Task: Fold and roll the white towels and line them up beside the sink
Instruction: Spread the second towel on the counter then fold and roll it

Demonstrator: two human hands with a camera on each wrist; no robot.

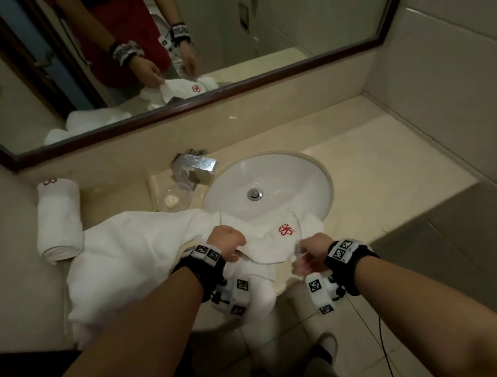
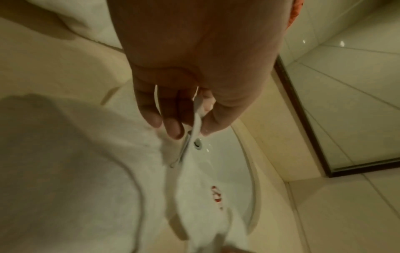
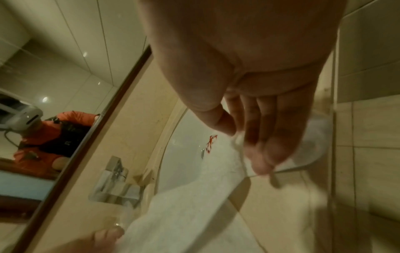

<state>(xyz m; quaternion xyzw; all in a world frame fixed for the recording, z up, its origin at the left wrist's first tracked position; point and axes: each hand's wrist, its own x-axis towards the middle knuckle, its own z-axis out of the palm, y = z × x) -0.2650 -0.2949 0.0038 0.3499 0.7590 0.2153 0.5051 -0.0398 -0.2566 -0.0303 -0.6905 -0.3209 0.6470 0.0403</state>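
A white towel with a red logo [image 1: 275,239] is stretched over the front rim of the sink [image 1: 270,174]. My left hand [image 1: 228,243] pinches its left edge between thumb and fingers [image 2: 173,126], with the towel [image 2: 194,188] hanging below. My right hand [image 1: 311,248] pinches the towel's right corner [image 3: 240,142]. A larger pile of white towels [image 1: 128,257] lies on the counter left of the sink and hangs over the front edge. One rolled white towel [image 1: 59,221] lies by the left wall.
A chrome faucet [image 1: 195,165] and a clear glass [image 1: 173,198] stand behind the towel pile. A dark-framed mirror [image 1: 170,45] spans the back wall. Beige counter [image 1: 388,162] runs right of the sink to a tiled wall.
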